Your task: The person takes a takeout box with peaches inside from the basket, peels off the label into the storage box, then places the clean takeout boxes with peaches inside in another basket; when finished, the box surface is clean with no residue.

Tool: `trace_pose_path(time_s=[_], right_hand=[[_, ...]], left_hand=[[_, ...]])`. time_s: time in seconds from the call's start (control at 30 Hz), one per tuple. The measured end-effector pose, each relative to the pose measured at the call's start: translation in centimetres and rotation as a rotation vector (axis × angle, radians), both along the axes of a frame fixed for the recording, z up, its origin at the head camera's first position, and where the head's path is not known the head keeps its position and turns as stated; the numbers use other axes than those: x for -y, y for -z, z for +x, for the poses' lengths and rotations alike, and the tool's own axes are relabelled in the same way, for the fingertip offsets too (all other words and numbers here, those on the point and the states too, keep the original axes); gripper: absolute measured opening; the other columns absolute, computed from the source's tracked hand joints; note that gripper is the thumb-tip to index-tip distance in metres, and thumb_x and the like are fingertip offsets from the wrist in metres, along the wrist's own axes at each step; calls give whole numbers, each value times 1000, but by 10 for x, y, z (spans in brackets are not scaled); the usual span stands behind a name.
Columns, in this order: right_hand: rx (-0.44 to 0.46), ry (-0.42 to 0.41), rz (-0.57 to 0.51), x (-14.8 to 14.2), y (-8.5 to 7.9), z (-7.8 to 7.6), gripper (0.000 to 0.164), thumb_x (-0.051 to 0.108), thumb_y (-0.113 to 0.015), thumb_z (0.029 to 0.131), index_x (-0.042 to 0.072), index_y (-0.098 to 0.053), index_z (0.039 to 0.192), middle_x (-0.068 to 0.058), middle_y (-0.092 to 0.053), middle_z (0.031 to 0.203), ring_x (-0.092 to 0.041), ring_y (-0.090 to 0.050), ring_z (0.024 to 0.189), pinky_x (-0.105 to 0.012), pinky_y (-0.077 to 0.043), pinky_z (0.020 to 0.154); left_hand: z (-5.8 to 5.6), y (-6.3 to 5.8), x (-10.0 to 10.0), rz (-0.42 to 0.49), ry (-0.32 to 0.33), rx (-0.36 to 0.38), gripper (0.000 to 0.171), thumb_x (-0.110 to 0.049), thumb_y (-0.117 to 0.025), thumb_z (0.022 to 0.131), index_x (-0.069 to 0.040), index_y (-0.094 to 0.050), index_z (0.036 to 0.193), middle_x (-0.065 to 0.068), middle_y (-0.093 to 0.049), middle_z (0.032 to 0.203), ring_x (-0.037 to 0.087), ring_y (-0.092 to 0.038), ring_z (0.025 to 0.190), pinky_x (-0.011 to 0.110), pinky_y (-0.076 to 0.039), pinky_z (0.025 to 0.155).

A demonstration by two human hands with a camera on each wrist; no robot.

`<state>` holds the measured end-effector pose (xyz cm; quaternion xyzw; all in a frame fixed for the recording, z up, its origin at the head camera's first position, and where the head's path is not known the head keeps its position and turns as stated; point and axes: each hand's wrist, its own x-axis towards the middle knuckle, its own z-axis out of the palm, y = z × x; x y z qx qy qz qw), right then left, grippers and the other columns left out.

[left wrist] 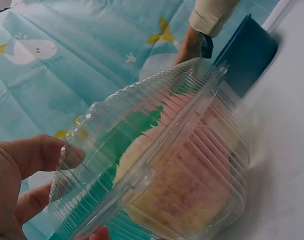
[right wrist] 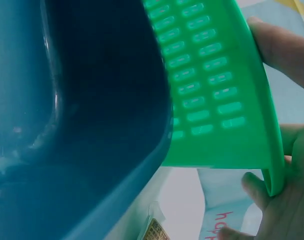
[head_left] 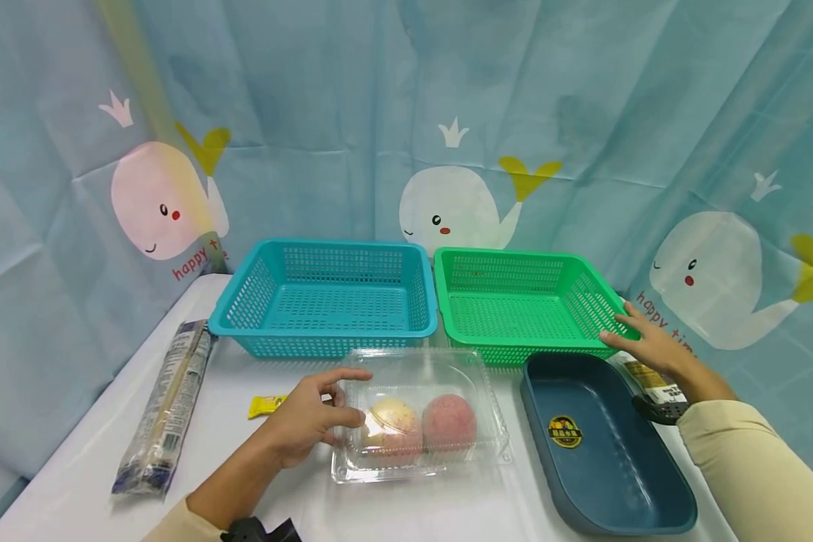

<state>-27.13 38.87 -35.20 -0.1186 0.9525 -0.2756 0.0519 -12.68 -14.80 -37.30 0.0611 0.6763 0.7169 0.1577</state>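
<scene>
A clear plastic clamshell box [head_left: 491,406] stands on the table, lid down. Inside lie a yellow-and-pink round piece [head_left: 391,423] and a pink round piece [head_left: 449,423]; both resemble buns or fruit. At the box's left side, my left hand [head_left: 312,414] holds it, index finger on the lid and thumb by the near corner; in the left wrist view, other fingertips [left wrist: 99,233] show at its lower edge. Farther right, my right hand [head_left: 650,342] grips the right rim of the green basket [head_left: 508,354]. Its fingers wrap round that rim in the right wrist view.
Left of the green basket stands a blue basket [head_left: 325,346]. A dark blue bin [head_left: 610,444] sits at the right, beside a partly hidden packet [head_left: 653,380]. A long wrapped package [head_left: 165,406] and small yellow packet [head_left: 266,406] lie at left. A whale-print curtain [head_left: 352,113] hangs behind.
</scene>
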Motion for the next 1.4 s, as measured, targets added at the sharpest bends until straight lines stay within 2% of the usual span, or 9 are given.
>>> trace_pose_path(time_s=[0.23, 0.47, 0.67, 0.77, 0.87, 1.0, 1.1, 1.23, 1.4], right_hand=[[28, 9, -32, 0, 2, -1, 84, 43, -53, 97, -15, -17, 146, -28, 15, 154, -62, 1, 132, -78, -17, 91], [32, 11, -13, 0, 1, -1, 85, 44, -53, 96, -15, -18, 146, -28, 15, 154, -62, -1, 131, -78, -18, 91], [7, 14, 11, 1, 0, -1, 84, 45, -54, 96, -16, -21, 144, -29, 12, 154, -63, -4, 131, -78, -19, 91], [5, 23, 20, 0, 0, 0, 85, 45, -54, 96, -16, -21, 144, -29, 12, 154, -64, -6, 130, -77, -21, 91], [6, 25, 25, 0, -2, 1, 84, 45, -54, 96, -16, -22, 144, -29, 12, 154, -64, -7, 129, -77, -22, 90], [6, 28, 37, 1, -6, 2, 85, 45, -55, 95, -17, -23, 143, -29, 11, 154, -64, -8, 129, -77, -21, 91], [14, 29, 46, 1, -7, 2, 85, 46, -56, 94, -16, -24, 143, -29, 10, 154, -64, -8, 130, -76, -20, 92], [25, 34, 42, 0, -7, 1, 86, 45, -57, 93, -15, -24, 144, -29, 9, 154, -63, -8, 131, -75, -20, 94], [33, 40, 21, 1, -7, 2, 88, 45, -60, 92, -15, -23, 145, -30, 6, 154, -62, -8, 131, -75, -20, 95]], left_hand=[[7, -23, 0, 15, 11, -3, 64, 5, -73, 75, -4, -54, 135, 12, -36, 87, 21, -48, 71, 44, -55, 59], [10, -56, -5, -4, 26, -10, 61, 5, -72, 75, -6, -56, 133, 14, -38, 88, 25, -52, 77, 42, -54, 58], [-2, -87, -13, -8, -2, -49, 60, 6, -69, 78, -6, -54, 136, 22, -42, 97, 31, -57, 82, 42, -54, 60], [-14, -101, -21, -12, -16, -67, 59, 6, -68, 79, -7, -54, 136, 23, -43, 99, 34, -57, 86, 47, -56, 66], [-30, -115, -32, -11, -21, -80, 58, 6, -66, 80, -11, -56, 135, 20, -46, 93, 33, -57, 88, 53, -55, 69], [-58, -130, -50, 6, -17, -59, 57, 6, -66, 81, -16, -59, 132, 14, -47, 80, 24, -52, 69, 55, -55, 65], [-80, -137, -66, 14, -19, -38, 56, 7, -66, 80, -18, -60, 131, 11, -52, 98, 19, -44, 57, 53, -55, 62], [-108, -139, -87, 28, -12, -22, 53, 6, -66, 82, -20, -62, 128, 8, -44, 133, 18, -41, 55, 49, -55, 58], [-136, -131, -115, 39, -7, 1, 49, 5, -66, 82, -22, -65, 124, 7, -44, 138, 18, -36, 52, 51, -55, 59]])
